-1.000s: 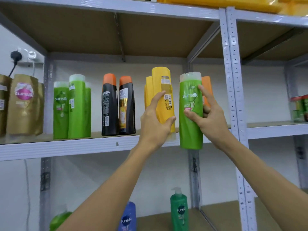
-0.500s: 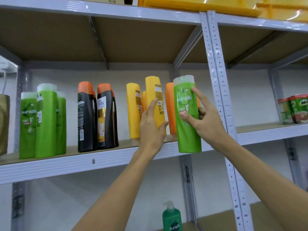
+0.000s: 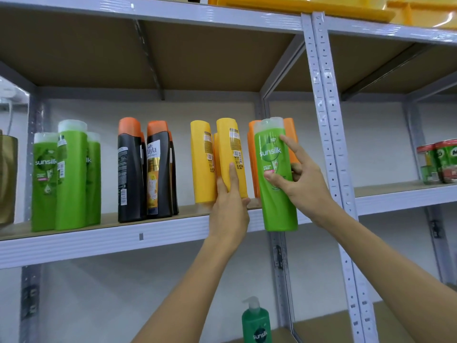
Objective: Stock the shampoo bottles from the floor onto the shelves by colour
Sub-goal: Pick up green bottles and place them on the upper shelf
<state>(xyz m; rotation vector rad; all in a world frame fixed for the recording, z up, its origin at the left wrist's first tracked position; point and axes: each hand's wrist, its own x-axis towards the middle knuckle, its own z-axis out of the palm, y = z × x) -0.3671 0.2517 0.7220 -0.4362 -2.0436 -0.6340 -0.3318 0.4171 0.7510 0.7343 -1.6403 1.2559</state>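
Note:
My right hand [image 3: 295,180] grips a light green Sunsilk bottle [image 3: 275,199] in front of the shelf edge [image 3: 123,240], its base below shelf level. My left hand [image 3: 230,199] holds a yellow bottle [image 3: 231,149] that stands on the shelf beside another yellow bottle [image 3: 201,162]. Orange bottles [image 3: 289,139] stand behind the green one. Further left are black bottles with orange caps [image 3: 146,169] and a group of light green bottles [image 3: 66,179].
A grey perforated upright [image 3: 326,115] stands just right of my right hand. Green jars [image 3: 440,160] sit on the right-hand shelf. A dark green pump bottle [image 3: 256,323] stands on the lower shelf. Yellow trays [image 3: 321,6] lie on top. A gold pouch [image 3: 7,177] is at far left.
The view has shifted right and slightly up. The yellow bottle in my left hand has settled onto the shelf among the yellow ones. My right hand keeps the green bottle at the shelf front.

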